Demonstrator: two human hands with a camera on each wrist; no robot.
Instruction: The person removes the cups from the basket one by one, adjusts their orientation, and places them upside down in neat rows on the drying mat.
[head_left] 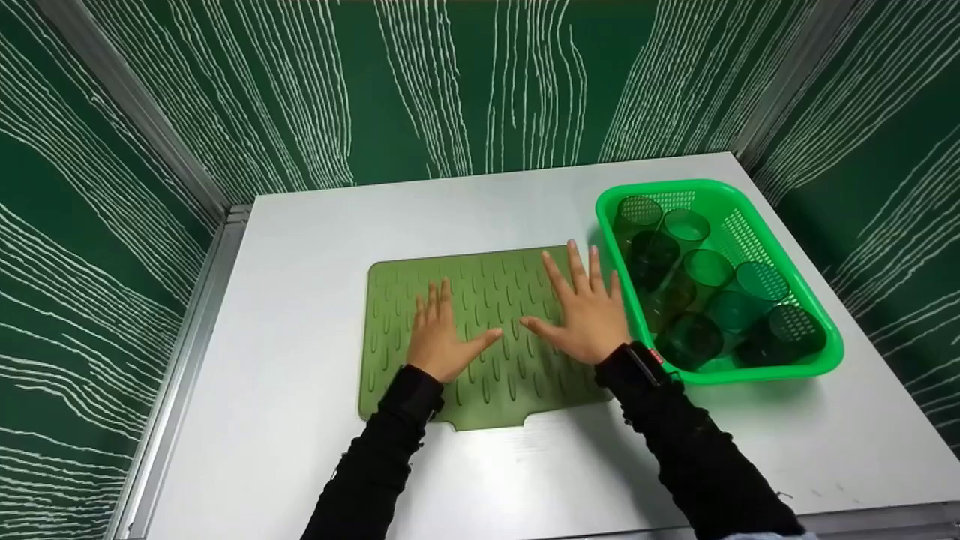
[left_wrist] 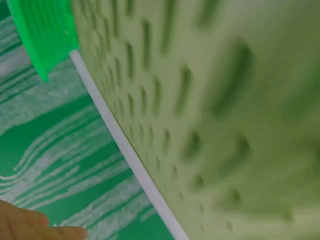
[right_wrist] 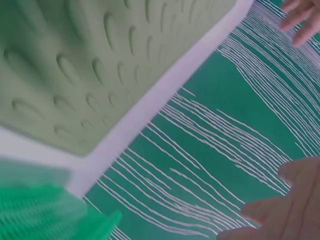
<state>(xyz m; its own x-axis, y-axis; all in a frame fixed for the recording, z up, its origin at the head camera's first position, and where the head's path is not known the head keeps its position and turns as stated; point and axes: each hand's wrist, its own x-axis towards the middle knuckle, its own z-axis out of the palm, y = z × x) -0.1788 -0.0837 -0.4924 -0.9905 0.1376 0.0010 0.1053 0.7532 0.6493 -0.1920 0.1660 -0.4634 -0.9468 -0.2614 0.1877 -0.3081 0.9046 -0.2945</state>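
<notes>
The mat (head_left: 495, 367) lies flat mid-table in front of you, olive green, looks rubbery: rect. w/ rounded corners, a short tab on the near edge, rows of long drop-shaped relief all over. Your L hand (head_left: 444, 337) is over its left-centre part, palm down, fingers straight and fairly close tog., thumb stuck out wide, holding nothing. Your R hand (head_left: 589, 315) is over the right part, fingers straight and fanned, thumb out twd the left one, also holding nothing. Wrist views show your fingertips off the mat surface.

On your R wrist, a dark watch (head_left: 645, 364) w/ a squarish face; a tiny red mark beside it, too small to read, can't tell if it's on the strap or the basket. Black gathered sleeves (head_left: 367, 472) on both arms.

Just right of the mat, a bright green basket (head_left: 757, 373), rounded rect. w/ perforated sides and smooth rim, holds several see-through tinted tumblers (head_left: 761, 281), round-mouthed, some smoky, some teal or green. Under it all, smooth white table (head_left: 300, 300); around that, grey metal rails (head_left: 184, 375) and dk green walls (head_left: 480, 90) w/ wavy white lines.
</notes>
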